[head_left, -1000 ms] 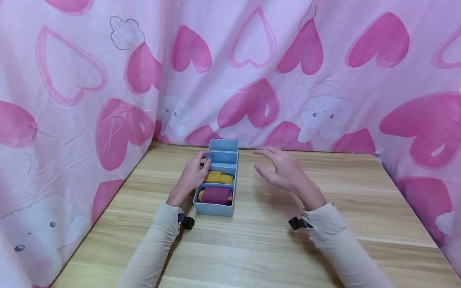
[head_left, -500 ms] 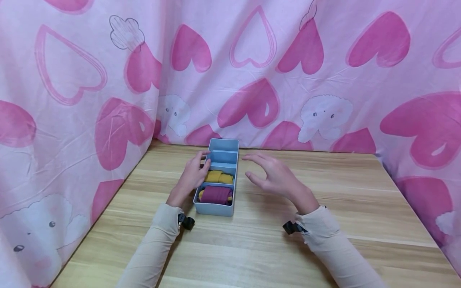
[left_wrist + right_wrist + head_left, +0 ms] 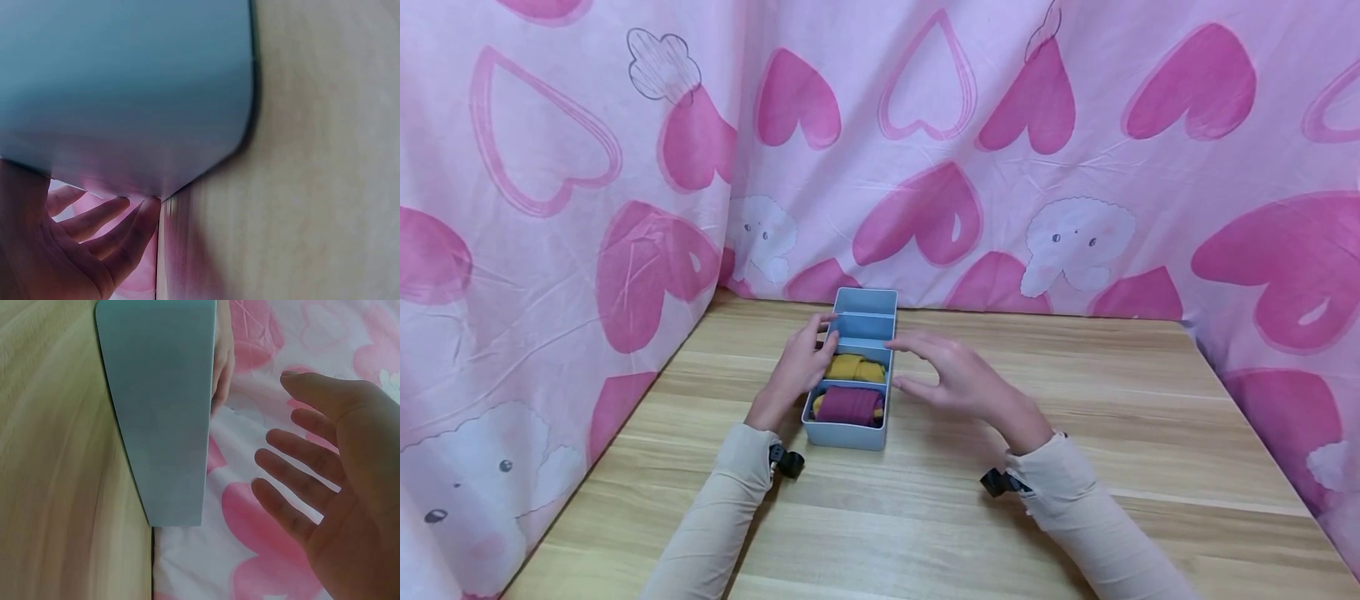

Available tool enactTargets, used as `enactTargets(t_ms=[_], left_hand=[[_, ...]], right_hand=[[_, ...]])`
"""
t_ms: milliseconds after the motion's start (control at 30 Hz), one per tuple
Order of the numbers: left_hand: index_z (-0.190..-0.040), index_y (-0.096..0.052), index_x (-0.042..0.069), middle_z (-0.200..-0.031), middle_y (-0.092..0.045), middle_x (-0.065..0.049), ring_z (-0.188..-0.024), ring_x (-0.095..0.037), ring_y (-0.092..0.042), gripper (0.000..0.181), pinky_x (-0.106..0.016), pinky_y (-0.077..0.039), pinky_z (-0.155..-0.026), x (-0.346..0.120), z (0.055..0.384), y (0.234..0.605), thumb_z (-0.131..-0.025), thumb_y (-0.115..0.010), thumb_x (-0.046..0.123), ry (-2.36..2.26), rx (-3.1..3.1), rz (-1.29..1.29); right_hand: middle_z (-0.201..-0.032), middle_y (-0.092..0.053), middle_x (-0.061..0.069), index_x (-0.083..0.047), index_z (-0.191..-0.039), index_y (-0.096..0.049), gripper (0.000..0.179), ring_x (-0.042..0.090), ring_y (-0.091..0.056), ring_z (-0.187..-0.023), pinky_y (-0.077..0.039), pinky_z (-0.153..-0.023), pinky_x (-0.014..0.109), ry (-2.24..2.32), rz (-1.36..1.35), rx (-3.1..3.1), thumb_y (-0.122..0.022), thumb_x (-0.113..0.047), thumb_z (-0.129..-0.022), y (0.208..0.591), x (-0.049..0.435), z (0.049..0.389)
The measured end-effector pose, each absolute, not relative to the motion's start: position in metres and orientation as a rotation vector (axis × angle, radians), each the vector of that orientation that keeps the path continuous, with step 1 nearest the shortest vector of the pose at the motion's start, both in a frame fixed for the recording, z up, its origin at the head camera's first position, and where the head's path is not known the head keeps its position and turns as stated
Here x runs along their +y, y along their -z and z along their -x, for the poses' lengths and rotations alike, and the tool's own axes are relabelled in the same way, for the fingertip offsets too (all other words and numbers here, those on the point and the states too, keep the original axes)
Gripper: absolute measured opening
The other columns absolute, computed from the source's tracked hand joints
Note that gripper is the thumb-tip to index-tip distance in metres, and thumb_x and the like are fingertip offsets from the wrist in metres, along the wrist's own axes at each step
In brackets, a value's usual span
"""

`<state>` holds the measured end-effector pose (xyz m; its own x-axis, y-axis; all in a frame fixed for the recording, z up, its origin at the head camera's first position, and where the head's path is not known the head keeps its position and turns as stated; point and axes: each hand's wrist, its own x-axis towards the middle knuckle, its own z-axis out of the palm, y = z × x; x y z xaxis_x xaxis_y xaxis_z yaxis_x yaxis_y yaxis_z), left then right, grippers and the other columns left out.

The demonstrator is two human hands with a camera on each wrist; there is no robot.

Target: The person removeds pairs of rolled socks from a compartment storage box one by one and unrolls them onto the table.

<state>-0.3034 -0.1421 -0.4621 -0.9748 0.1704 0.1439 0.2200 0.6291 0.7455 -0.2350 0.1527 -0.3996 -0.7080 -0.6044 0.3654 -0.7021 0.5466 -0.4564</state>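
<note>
A long blue-grey divided storage box (image 3: 846, 437) stands on the table left of the middle. Its front compartment contains a maroon rolled cloth bundle (image 3: 850, 407) with yellow at its ends. Behind it sits a mustard-yellow rolled bundle (image 3: 854, 368); the two far compartments hold nothing. My left hand (image 3: 800, 361) grips the box's left wall, thumb at the rim and fingertips against the outer side in the left wrist view. Over the right side hovers my right hand (image 3: 958, 379), fingers spread and relaxed, fingertips near the right rim; the right wrist view shows it apart from the box.
The wooden table (image 3: 1112, 400) extends to both sides and toward me. A pink heart-print curtain (image 3: 1075, 175) hangs along the back and both sides, close behind the box's far end.
My right hand has moved left and slightly nearer to me, from out over the table to the box's right rim. The left hand and the box have stayed in place.
</note>
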Motion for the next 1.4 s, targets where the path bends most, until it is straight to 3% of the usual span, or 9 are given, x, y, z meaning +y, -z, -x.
enactTargets(t_ms=[133, 333, 500, 800, 1000, 1267, 1400], left_hand=[[-0.158, -0.047, 0.02, -0.158, -0.057, -0.022, -0.131, -0.043, -0.068, 0.044, -0.058, -0.053, -0.114, -0.142, 0.303, 0.461, -0.115, -0.049, 0.033, 1.291, -2.783, 0.33], [-0.158, -0.047, 0.019, -0.158, -0.057, -0.023, -0.131, -0.043, -0.069, 0.045, -0.058, -0.054, -0.112, -0.143, 0.303, 0.462, -0.116, -0.049, 0.033, 1.289, -2.782, 0.334], [-0.158, -0.046, 0.019, -0.158, -0.057, -0.022, -0.132, -0.042, -0.068, 0.045, -0.059, -0.054, -0.112, -0.142, 0.303, 0.463, -0.116, -0.048, 0.033, 1.296, -2.787, 0.326], [-0.158, -0.046, 0.021, -0.157, -0.057, -0.022, -0.131, -0.043, -0.068, 0.044, -0.061, -0.054, -0.112, -0.142, 0.302, 0.461, -0.115, -0.049, 0.033, 1.291, -2.8, 0.311], [-0.158, -0.046, 0.019, -0.156, -0.059, -0.022, -0.131, -0.042, -0.068, 0.045, -0.059, -0.054, -0.112, -0.142, 0.301, 0.46, -0.116, -0.048, 0.033, 1.28, -2.792, 0.322], [-0.158, -0.047, 0.019, -0.155, -0.06, -0.021, -0.129, -0.041, -0.07, 0.044, -0.058, -0.055, -0.111, -0.141, 0.301, 0.46, -0.116, -0.048, 0.033, 1.27, -2.786, 0.324], [-0.157, -0.048, 0.022, -0.155, -0.06, -0.02, -0.129, -0.04, -0.069, 0.043, -0.058, -0.055, -0.111, -0.141, 0.301, 0.46, -0.116, -0.048, 0.034, 1.269, -2.791, 0.314]], right_hand=[[-0.135, -0.074, -0.007, -0.026, -0.15, -0.063, 0.057, 0.011, -0.069, -0.125, -0.06, -0.107, 0.043, -0.927, -1.172, -2.597, -0.082, -0.039, -0.098, 0.403, 0.147, 0.234], [-0.127, -0.077, 0.002, -0.02, -0.148, -0.065, 0.056, 0.01, -0.07, -0.116, -0.062, -0.096, 0.039, -0.941, -1.222, -2.608, -0.081, -0.04, -0.099, 0.408, 0.139, 0.233], [-0.119, -0.078, -0.001, -0.017, -0.142, -0.07, 0.048, 0.01, -0.07, -0.105, -0.062, -0.083, 0.033, -0.981, -1.254, -2.651, -0.081, -0.036, -0.099, 0.41, 0.132, 0.23], [-0.114, -0.079, -0.008, -0.018, -0.137, -0.074, 0.038, 0.02, -0.075, -0.101, -0.065, -0.088, 0.045, -1.018, -1.268, -2.74, -0.079, -0.032, -0.102, 0.414, 0.123, 0.23], [-0.117, -0.079, -0.007, -0.017, -0.133, -0.077, 0.033, 0.014, -0.073, -0.1, -0.065, -0.089, 0.043, -0.991, -1.3, -2.727, -0.078, -0.029, -0.102, 0.412, 0.118, 0.23], [-0.124, -0.079, -0.007, -0.019, -0.13, -0.078, 0.03, 0.007, -0.072, -0.112, -0.061, -0.101, 0.034, -0.826, -1.352, -2.742, -0.078, -0.03, -0.102, 0.414, 0.111, 0.23], [-0.122, -0.079, -0.009, -0.022, -0.129, -0.078, 0.031, 0.007, -0.072, -0.105, -0.061, -0.095, 0.03, -0.71, -1.292, -2.759, -0.078, -0.035, -0.102, 0.414, 0.107, 0.228]])
